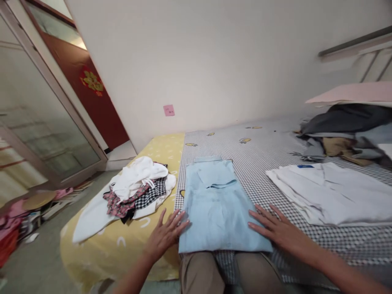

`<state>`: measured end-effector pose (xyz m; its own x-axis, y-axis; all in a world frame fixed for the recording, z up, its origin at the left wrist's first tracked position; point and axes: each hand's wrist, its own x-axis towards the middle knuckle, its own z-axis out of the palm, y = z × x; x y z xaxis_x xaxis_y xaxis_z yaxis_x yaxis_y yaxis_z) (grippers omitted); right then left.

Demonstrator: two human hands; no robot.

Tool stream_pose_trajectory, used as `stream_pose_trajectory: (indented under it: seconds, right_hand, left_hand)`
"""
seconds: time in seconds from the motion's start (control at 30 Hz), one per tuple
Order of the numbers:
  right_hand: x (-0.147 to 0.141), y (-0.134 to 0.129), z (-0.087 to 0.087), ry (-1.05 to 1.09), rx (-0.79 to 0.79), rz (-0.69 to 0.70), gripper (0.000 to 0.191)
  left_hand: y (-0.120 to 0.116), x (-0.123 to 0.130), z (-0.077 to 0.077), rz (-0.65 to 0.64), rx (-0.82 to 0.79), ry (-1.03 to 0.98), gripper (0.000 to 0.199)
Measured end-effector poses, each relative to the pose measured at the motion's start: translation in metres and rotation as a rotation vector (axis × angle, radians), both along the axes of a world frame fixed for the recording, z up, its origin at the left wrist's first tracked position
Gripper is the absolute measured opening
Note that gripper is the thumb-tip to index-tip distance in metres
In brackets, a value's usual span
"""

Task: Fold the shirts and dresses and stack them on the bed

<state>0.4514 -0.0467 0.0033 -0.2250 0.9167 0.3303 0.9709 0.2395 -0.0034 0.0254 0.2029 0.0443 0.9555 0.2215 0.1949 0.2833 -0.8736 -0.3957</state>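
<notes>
Lt blue shirt (214, 216) folded flat nr front edge of bed (211, 143), collar (208, 159) end twd wall (229, 61). L hand (168, 229): fingers spread wide, tips at shirt's L edge, no grip. R hand (275, 226): also wide, fingertips on R edge, nothing gripped. To L, on yellow sheet (167, 145): loose clothes heap (137, 190), white pc uppermost. To R, beyond R hand: folded white shirt (343, 196). Far R: pile of dk + tan clothes (352, 120).

I saw a light-blue shirt (222, 216), folded into a long, lightly creased panel, lying flat on the bed (260, 153).
</notes>
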Motion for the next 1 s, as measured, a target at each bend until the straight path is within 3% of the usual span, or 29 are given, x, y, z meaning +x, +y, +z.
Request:
stream_pose_trajectory:
  seconds: [0.17,0.37,0.53,0.63,0.7,0.9,1.0]
  right_hand:
    - [-0.003,0.021,0.013,0.125,-0.173,0.047,0.077]
    - [-0.007,0.031,0.011,0.265,-0.295,-0.083,0.061]
    - [-0.009,0.043,0.008,0.371,-0.297,-0.172,0.049]
    - [-0.01,0.053,0.01,0.504,-0.246,-0.228,0.04]
    - [-0.011,0.056,0.013,0.577,-0.168,-0.252,0.042]
    - [-0.016,0.032,0.026,0.43,-0.015,-0.307,0.034]
    - [-0.026,0.004,0.031,0.364,-0.042,-0.322,0.027]
  left_hand:
    - [0.01,0.022,-0.002,0.059,-0.318,0.209,0.104]
    - [0.012,0.033,-0.005,0.089,-0.451,0.112,0.098]
    - [0.022,0.033,-0.012,0.103,-0.572,0.033,0.071]
    - [0.025,0.043,-0.012,0.205,-0.609,-0.056,0.048]
    - [0.025,0.052,-0.006,0.289,-0.612,-0.144,0.046]
    - [0.007,0.057,0.022,0.25,-0.54,-0.25,0.066]
    - [-0.015,0.042,0.03,0.171,-0.495,-0.241,0.046]
